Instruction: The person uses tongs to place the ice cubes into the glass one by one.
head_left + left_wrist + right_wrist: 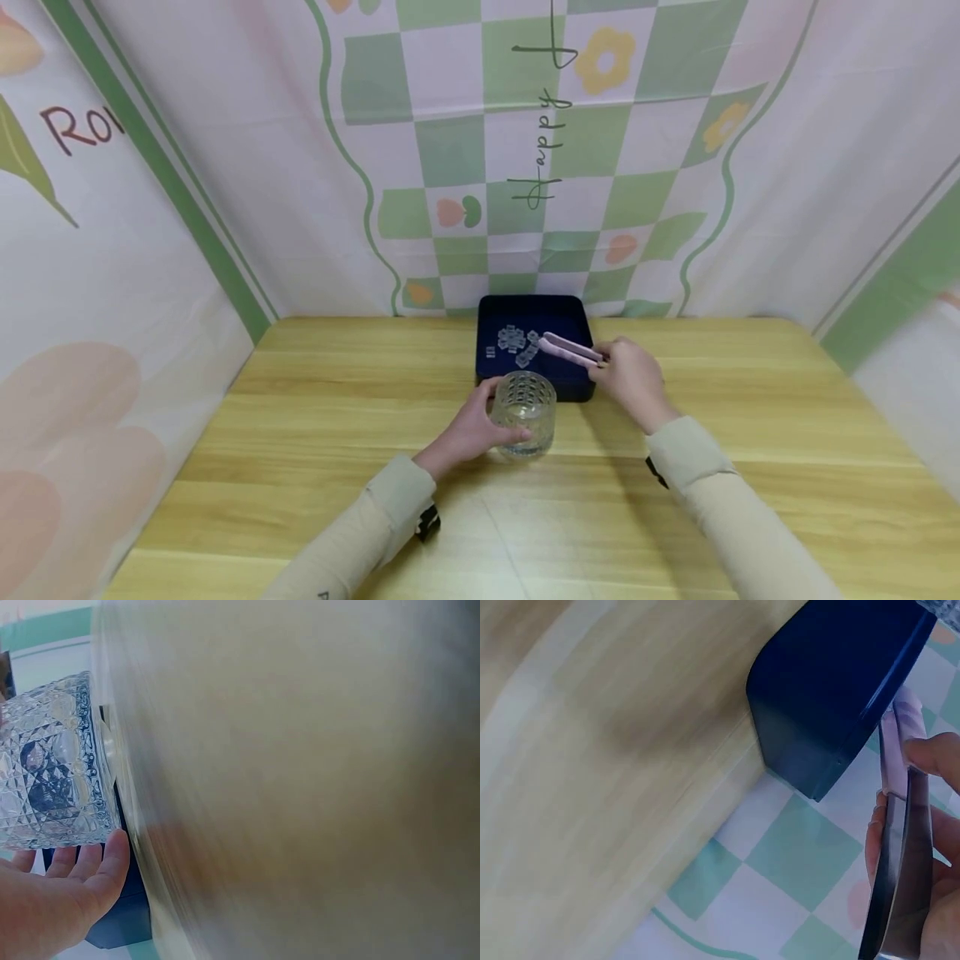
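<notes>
A: Who's holding what?

B: The left hand (474, 428) has its fingers curled partway round a clear cut-glass tumbler (536, 412), thumb across the near side. The right hand (632, 379) grips pink tongs (573, 350), thumb on one arm, fingers against the other. The tips are slightly parted over the dark blue tray (551, 312), with nothing between them that I can make out (too small to swear to).

A: And the little clear pieces (512, 337)?

B: On the tray's floor, left of the tips: some bunched, some in a curving row, a bit more at the far left.

A: How would they handle?

B: Light, stiff and slick, I'd guess, so pinch one gently across opposite edges. The tumbler should be heavier, rigid and breakable; its faceted wall gives decent purchase.

A: Anything in the way?

B: The tray's raised walls: the tongs need to clear them. The tumbler is just in front, resting on the desk (360, 408) or barely above it, I can't tell. A checked cloth (517, 150) hangs close behind.
</notes>
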A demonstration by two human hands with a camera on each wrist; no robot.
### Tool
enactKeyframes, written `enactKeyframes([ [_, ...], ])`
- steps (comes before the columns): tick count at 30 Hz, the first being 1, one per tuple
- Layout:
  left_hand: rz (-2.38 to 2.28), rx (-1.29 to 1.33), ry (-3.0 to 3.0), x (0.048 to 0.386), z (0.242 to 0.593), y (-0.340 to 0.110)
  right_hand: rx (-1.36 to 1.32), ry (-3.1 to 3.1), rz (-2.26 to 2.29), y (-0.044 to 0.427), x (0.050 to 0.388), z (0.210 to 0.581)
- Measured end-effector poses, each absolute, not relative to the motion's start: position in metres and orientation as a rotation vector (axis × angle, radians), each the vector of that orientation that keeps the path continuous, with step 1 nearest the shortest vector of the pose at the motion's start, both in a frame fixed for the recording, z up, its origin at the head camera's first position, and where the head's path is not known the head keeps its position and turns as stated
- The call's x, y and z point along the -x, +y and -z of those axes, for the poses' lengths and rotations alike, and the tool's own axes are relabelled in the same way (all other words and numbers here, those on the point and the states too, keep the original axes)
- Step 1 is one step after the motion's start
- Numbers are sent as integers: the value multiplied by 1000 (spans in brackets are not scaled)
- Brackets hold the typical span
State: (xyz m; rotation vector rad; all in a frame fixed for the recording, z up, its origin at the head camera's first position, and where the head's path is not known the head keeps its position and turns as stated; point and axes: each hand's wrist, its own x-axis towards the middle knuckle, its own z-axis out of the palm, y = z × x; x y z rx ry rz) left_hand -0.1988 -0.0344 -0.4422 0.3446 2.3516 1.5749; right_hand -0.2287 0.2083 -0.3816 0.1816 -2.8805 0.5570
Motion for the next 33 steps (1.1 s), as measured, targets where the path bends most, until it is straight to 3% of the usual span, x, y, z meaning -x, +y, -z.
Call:
enactKeyframes([
  [21, -1578, -334, 2361, 200, 443, -34, -469, -2756, -734, 216, 194, 374],
  [33, -1599, -357, 2359, 198, 442, -33, -680, -2725, -764, 214, 191, 381],
])
